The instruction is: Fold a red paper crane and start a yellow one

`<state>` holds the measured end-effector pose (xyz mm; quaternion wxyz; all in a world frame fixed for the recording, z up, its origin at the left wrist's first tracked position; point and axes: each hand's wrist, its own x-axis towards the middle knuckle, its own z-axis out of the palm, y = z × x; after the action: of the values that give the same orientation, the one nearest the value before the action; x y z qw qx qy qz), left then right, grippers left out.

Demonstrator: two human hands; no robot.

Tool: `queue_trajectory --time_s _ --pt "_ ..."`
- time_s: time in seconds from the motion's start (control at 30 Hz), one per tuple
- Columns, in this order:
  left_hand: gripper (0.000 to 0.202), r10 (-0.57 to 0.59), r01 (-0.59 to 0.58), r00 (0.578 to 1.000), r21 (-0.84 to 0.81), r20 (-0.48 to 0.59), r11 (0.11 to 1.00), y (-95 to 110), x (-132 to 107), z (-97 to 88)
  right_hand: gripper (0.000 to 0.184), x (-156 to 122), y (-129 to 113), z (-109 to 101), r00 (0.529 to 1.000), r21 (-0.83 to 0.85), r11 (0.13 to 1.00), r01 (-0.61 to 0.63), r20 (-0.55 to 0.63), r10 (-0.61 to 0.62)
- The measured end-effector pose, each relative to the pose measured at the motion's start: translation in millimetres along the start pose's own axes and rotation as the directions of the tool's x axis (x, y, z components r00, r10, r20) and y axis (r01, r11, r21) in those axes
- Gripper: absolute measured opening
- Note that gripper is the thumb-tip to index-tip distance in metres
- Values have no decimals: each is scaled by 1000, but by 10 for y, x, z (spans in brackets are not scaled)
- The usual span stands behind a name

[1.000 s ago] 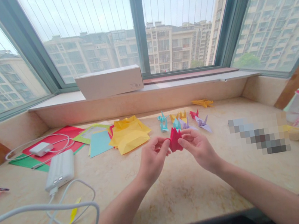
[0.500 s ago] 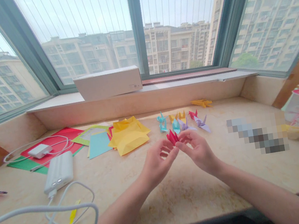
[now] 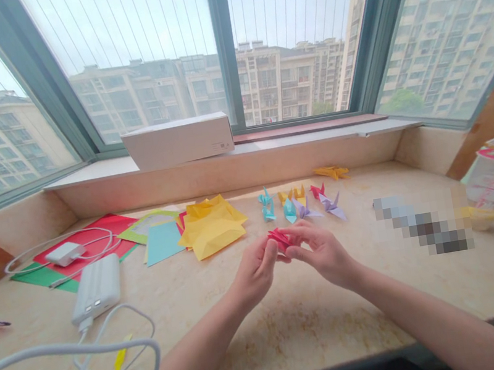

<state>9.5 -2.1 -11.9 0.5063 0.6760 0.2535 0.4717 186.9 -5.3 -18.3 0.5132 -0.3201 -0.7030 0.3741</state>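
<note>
A small red folded paper crane (image 3: 278, 237) is pinched between both my hands above the stone counter. My left hand (image 3: 256, 266) grips its left side with thumb and fingers closed. On its right side, the fingertips of my right hand (image 3: 320, 253) are closed on the paper. Just beyond my hands stand several finished paper cranes: turquoise ones (image 3: 289, 209), yellow ones (image 3: 299, 193), a red one (image 3: 318, 190) and purple ones (image 3: 333, 205). My fingers partly cover the red paper, so its exact shape is hard to see.
Creased yellow paper (image 3: 212, 228) and a light blue sheet (image 3: 162, 242) lie left of the cranes. A white power bank (image 3: 96, 288) with a looping cable (image 3: 112, 341) is at the left. A plastic cup (image 3: 493, 186) stands right; a white box (image 3: 178, 142) sits on the sill.
The red paper crane has come slightly down and left, and it is turned to lie flatter. My left hand has closed more firmly around it.
</note>
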Motion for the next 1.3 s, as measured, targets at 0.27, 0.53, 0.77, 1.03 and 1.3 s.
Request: queue_trajectory --time_s 0.27,0.53,0.77,1.03,1.3 --pt "53 -90 87 994 -62 -54 994 40 -12 17 29 32 -32 -78 988 134 984 -117 115 102" --pt "38 -162 150 986 -237 -29 960 148 -14 22 25 62 -141 -153 982 110 981 -159 123 145" --pt "30 -110 109 993 -21 -47 994 139 -17 41 22 48 3 -80 987 142 978 -153 -26 159" --pt "25 -57 66 998 263 -38 963 133 -17 22 26 68 -18 -144 973 101 972 -212 -72 219" --pt "28 -46 43 999 341 0 939 184 -34 37 29 132 78 -237 901 284 933 -222 -307 308"
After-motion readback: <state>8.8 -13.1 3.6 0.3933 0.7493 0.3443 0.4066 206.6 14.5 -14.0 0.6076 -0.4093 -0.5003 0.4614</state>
